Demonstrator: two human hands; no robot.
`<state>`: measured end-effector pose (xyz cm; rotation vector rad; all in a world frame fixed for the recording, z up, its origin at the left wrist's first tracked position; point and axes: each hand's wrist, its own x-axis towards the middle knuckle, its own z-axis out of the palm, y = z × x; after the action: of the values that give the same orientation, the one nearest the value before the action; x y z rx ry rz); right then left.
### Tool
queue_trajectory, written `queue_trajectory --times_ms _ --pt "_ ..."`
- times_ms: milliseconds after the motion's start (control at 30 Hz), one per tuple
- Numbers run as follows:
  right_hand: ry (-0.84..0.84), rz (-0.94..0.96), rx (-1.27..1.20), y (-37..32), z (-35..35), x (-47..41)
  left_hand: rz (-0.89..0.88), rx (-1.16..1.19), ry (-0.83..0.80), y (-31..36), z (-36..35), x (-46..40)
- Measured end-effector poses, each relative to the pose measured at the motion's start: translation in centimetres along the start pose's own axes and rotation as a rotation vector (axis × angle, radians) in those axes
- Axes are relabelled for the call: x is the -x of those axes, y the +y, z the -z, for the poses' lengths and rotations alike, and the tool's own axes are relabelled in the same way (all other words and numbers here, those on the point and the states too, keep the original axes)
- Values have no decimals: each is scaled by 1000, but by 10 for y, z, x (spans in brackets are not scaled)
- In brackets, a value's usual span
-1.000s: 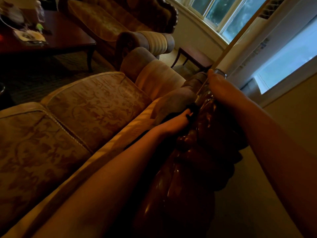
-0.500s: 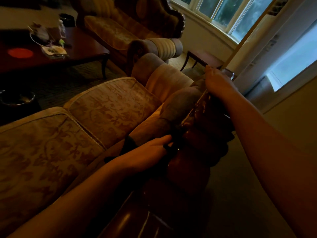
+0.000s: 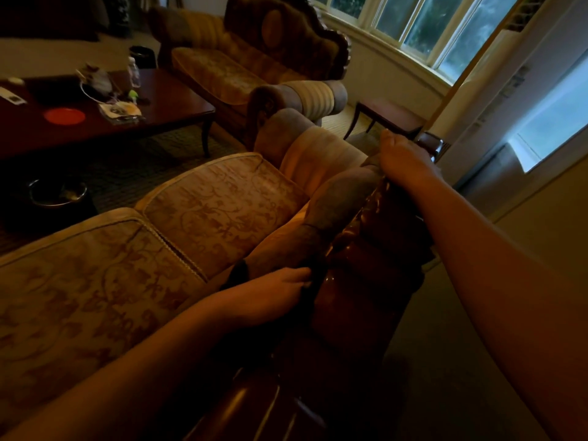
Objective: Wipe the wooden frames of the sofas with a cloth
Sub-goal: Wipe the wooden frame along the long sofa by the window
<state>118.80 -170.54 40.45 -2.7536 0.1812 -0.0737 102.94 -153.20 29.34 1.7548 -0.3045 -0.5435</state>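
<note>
The glossy carved dark-brown wooden top rail (image 3: 353,268) of the sofa runs from bottom centre toward upper right; the left hand (image 3: 270,297) presses a dark cloth (image 3: 307,292) against it mid-frame, nearer than the right hand (image 3: 402,159) resting atop its far end, fingers hidden.

The left hand (image 3: 270,297) has drawn back along the carved wooden frame (image 3: 359,265) of the near sofa, from up beside the right hand (image 3: 402,157) a second ago to a spot well down the rail, dragging the dark cloth (image 3: 307,289) with it. The two hands now sit well apart. The view has swung left too, so more of the coffee table (image 3: 171,103) shows, its red disc (image 3: 64,116) included
</note>
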Motion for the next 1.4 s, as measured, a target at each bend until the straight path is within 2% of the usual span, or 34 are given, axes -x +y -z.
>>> queue_trajectory --times_ms 33,67,133,267,400,433,533,600,633,700,767,833,933,1067,1167,1233,1267,1333,1400 --pt "1 0 3 0 1 0 -35 -36 -14 -5 2 7" --pt "0 -4 -1 0 0 1 52 5 -39 -10 5 11" --pt "-8 17 18 1 0 -1 80 62 -107 -13 3 17" --pt "-10 7 25 1 -1 -6 128 57 -27 0 -3 -8" --pt "-2 -2 11 4 -1 -7 36 -21 28 -7 -10 -22" --pt "8 10 15 5 -1 -8 52 -68 57 -3 -11 -24" --pt "11 25 22 8 -2 -10 180 -70 -49 -4 -1 -24" --pt "22 29 41 7 -3 -13 271 95 -48 -2 4 -30" --pt "26 30 52 6 -4 -14 257 94 -84 0 5 -31" --pt "23 19 61 5 -4 -15 130 -51 -117 5 -1 -35" --pt "12 20 54 4 -4 -12 65 -149 -46 -3 -5 -40" --pt "26 31 47 5 -3 -10 36 -262 -44 -1 -4 -31" --pt "44 42 42 8 -3 -9 82 -182 -40 -9 5 -19" --pt "64 72 53 8 -4 -9 43 -178 -44 -28 1 -6" --pt "66 37 89 3 -3 -10 36 -167 -16 -18 -3 -18" --pt "44 57 98 2 -5 -8 178 61 35 -3 -3 -31" --pt "63 87 103 1 -7 -6 171 45 -2 4 -4 -34" --pt "212 163 166 2 -10 0 158 -47 -76 6 -1 -30" --pt "359 244 203 3 -10 8 133 -77 -58 5 -3 -18"
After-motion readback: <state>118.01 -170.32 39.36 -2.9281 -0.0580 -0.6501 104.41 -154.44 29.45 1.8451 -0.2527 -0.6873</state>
